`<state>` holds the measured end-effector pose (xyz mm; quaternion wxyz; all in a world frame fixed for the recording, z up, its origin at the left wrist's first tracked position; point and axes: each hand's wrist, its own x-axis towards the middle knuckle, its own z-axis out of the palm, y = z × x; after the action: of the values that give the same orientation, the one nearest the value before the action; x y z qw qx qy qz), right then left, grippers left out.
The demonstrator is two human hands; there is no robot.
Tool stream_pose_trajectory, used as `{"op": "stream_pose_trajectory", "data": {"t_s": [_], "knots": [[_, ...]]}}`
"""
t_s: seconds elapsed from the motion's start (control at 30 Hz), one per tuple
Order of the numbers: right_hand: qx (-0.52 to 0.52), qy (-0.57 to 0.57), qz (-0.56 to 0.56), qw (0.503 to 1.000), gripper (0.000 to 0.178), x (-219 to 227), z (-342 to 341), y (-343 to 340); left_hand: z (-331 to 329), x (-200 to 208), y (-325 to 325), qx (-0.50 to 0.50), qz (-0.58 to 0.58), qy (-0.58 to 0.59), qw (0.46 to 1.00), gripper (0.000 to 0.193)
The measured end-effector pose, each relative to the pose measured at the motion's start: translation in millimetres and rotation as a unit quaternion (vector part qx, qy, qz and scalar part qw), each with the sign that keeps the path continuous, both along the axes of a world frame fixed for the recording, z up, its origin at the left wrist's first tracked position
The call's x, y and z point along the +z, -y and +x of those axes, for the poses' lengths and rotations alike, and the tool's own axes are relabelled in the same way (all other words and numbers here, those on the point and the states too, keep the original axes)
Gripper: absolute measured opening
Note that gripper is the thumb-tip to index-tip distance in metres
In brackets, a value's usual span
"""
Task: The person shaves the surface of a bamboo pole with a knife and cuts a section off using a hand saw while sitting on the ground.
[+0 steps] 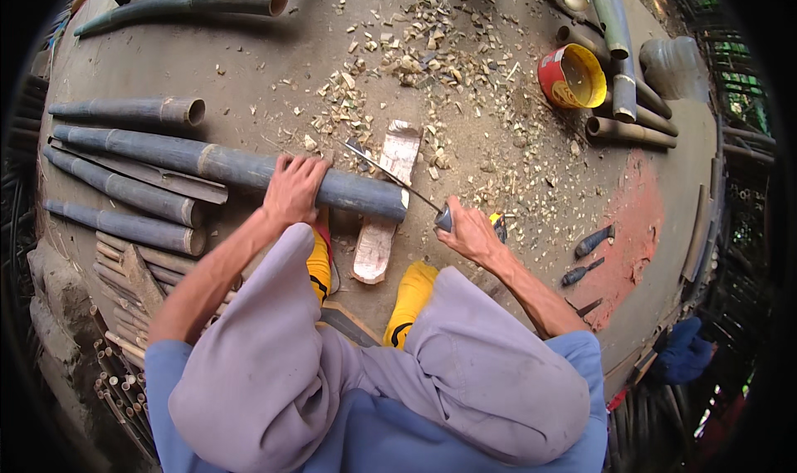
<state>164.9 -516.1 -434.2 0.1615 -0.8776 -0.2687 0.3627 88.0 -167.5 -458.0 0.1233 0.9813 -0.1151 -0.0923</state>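
My left hand (pixel 292 189) is wrapped over a thick dark bamboo pole (pixel 224 163), near its right end. That end lies across a pale, hewn wooden block (pixel 375 251) on the ground between my feet. In my right hand (pixel 471 234) is the dark handle of a long knife (pixel 397 180). Its thin blade, seen nearly edge-on, slants up and left above the pole's cut end. From this view I cannot tell whether the blade touches the bamboo.
Bamboo chips (pixel 423 58) litter the ground ahead. More bamboo poles (pixel 124 193) lie at left, others (pixel 631 133) at far right beside a red-and-yellow can (pixel 573 76). Dark-handled tools (pixel 594 241) lie at right near a reddish patch. My feet in yellow socks (pixel 413 295) flank the block.
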Motion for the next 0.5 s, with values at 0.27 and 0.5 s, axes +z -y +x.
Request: {"op": "stream_pose_trajectory", "data": {"t_s": [0.27,0.5], "knots": [[-0.067,0.174,0.347,0.919,0.036,20,-23,-13,7,0,-1,0.002,0.004,-0.065,0.998,0.064],[-0.101,0.043,0.213,0.971,0.04,38,-9,-25,-6,-12,3,0.034,0.018,0.078,0.996,0.073]]}}
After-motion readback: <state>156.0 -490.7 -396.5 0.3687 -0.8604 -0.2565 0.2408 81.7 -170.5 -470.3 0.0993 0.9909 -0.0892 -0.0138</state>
